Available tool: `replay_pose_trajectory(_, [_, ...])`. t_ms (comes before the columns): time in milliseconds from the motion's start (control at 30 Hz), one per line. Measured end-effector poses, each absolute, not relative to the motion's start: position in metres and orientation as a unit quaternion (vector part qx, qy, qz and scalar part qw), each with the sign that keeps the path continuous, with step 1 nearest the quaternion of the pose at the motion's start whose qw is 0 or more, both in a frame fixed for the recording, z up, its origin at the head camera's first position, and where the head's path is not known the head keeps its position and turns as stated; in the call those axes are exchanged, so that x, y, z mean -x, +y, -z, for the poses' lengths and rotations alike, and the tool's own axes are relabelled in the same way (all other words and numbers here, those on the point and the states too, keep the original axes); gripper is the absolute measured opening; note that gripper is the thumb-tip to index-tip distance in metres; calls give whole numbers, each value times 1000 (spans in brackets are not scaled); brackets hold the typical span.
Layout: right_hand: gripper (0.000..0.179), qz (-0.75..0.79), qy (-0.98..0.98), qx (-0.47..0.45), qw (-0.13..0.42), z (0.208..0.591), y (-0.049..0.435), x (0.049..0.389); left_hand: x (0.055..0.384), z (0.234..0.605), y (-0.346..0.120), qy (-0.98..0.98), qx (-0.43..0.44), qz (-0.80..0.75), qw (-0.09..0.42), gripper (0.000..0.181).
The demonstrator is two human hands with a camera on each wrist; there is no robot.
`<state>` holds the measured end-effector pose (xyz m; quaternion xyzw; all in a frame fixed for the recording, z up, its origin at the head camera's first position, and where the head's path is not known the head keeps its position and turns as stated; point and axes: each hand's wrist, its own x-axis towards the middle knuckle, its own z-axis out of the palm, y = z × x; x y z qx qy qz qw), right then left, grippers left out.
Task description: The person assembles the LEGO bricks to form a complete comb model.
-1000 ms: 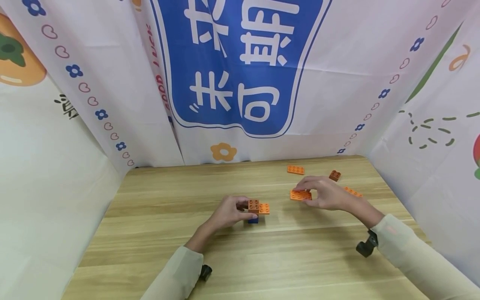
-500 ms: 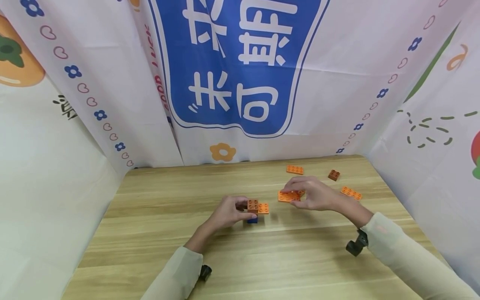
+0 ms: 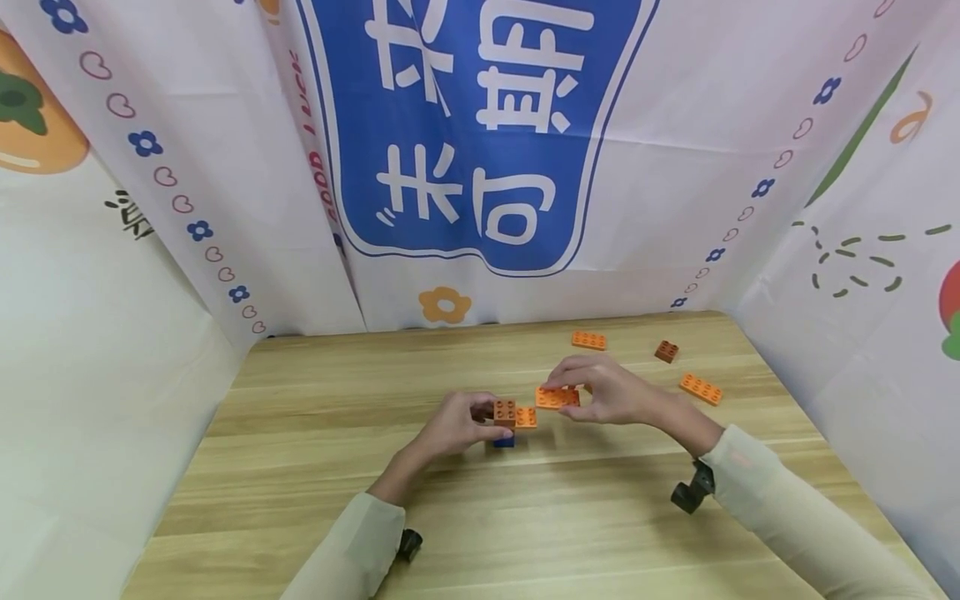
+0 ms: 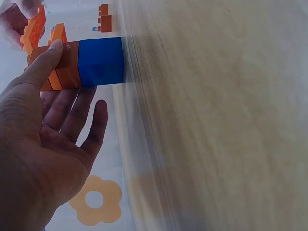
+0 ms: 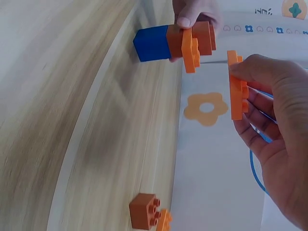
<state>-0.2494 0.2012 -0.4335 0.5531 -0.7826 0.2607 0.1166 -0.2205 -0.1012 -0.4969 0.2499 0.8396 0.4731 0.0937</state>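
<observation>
My left hand [image 3: 456, 423] grips a stack of building bricks between thumb and fingers. Lowest is a blue brick [image 4: 101, 61], with a brown brick [image 4: 69, 65] above it. An orange flat brick [image 3: 528, 417] juts out to the right from under the top brown brick [image 3: 505, 411]. Up and to the right of the stack, my right hand [image 3: 611, 393] pinches a second orange flat brick [image 5: 235, 91] by its long sides, studs up. In the right wrist view this flat brick is raised higher than the stack's orange one and apart from it.
Further back on the wooden table [image 3: 337, 500] lie a loose orange flat brick [image 3: 588, 340], a loose brown brick [image 3: 667, 351] and another orange flat brick [image 3: 701, 388] toward the right. Printed white cloth [image 3: 652, 217] hangs behind the table and at both sides.
My right hand has moved left with the orange flat brick, bringing it closer to the stack. The loose orange flat brick at right has come into full view. My left hand stays in place.
</observation>
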Motion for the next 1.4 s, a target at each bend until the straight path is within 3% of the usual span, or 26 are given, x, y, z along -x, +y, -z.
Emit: replay_pose_trajectory(1400, [32,-281,-793,-540,21,435,146,249,224,498,-100,829,-265,-482,104,23])
